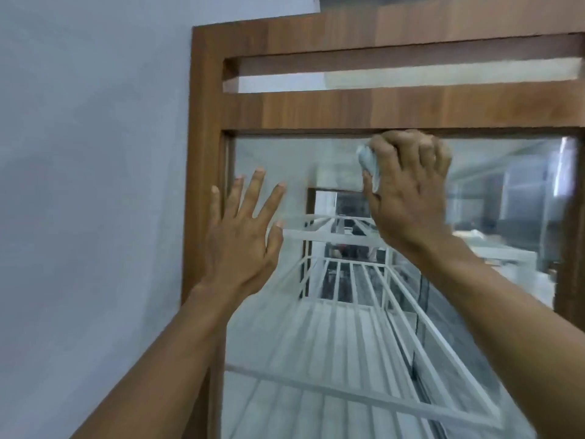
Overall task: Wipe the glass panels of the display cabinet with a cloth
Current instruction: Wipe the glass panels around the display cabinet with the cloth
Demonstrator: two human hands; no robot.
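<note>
Both forearms are raised to the cabinet front. Left hand [240, 242]: fingers [253, 191] straight and spread, holding nothing, palm toward the glass panel [285, 160] at its left edge, the little finger overlapping the wooden frame [202, 153]. Contact with the glass appears likely but cannot be confirmed.

Right hand [408, 191]: fingers [424, 150] curled round a crumpled pale blue cloth [368, 164], which protrudes on the thumb side. Hand and cloth sit against the top of the glass panel, just under the frame's cross rail.

Behind the glass: white wire shelves [348, 312], with room reflections over them. Above the cross rail, a narrow open slot [316, 77]. A pale grey wall [95, 153] stands to the left of the cabinet.
</note>
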